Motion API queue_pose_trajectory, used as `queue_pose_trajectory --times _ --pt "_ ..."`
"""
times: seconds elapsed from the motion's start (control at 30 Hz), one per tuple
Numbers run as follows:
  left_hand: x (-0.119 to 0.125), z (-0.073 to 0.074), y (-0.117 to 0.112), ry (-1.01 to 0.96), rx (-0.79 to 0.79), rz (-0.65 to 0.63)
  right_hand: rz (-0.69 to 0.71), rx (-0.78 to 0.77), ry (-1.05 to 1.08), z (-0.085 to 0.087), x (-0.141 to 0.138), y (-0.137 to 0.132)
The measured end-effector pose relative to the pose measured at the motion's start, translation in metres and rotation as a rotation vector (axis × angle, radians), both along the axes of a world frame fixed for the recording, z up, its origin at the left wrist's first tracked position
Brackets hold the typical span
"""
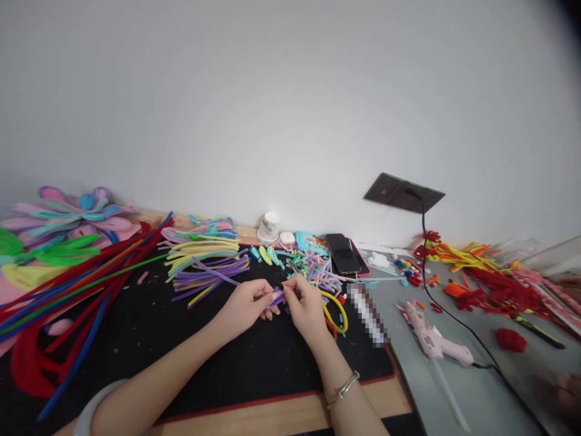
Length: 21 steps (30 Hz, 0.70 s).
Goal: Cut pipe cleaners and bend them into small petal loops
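Over the black mat (pixel 218 363), my left hand (pixel 249 307) pinches a short purple pipe cleaner (pixel 277 297) that looks bent or folded. My right hand (pixel 304 304) meets it from the other side, its thumb and fingertips closed on the same purple piece. Both hands almost touch, so part of the piece is hidden by fingers. Just left of my hands lies a bundle of purple and yellow pipe cleaners (pixel 211 275). A yellow pipe cleaner loop (pixel 338 312) rests beside my right hand, and short cut pastel pieces (pixel 318 269) are heaped behind it.
A pink glue gun (pixel 431 339) lies on the grey surface at right, its black cord (pixel 458 324) running to a wall socket (pixel 402 192). A phone (pixel 342 254) and a paper cup (pixel 271 224) stand along the back. Long red and blue pipe cleaners (pixel 95 284) spread at left.
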<state>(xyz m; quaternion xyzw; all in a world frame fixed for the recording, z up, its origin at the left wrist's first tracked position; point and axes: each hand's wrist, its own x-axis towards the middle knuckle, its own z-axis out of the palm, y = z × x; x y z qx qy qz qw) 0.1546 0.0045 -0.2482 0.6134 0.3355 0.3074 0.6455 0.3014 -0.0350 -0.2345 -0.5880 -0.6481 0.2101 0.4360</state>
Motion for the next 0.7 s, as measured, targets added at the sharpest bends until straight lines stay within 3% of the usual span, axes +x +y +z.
queue_pose_trajectory --times 0.23,0.37,0.5,0.6,0.7 --pt "-0.002 -0.003 0.001 0.049 0.097 0.045 0.017 -0.031 0.069 -0.003 0.000 0.001" --pt "-0.002 -0.002 0.003 0.055 0.029 0.044 0.021 -0.018 0.051 0.000 0.005 0.007" --pt "-0.003 -0.004 0.004 0.090 0.007 0.054 -0.049 -0.037 0.170 0.007 0.025 0.028" --pt "-0.002 -0.007 0.002 0.102 0.057 0.023 -0.048 -0.061 0.036 0.015 0.038 0.051" --pt "-0.001 -0.008 0.000 0.099 0.090 0.001 0.014 -0.064 -0.248 0.020 0.040 0.078"
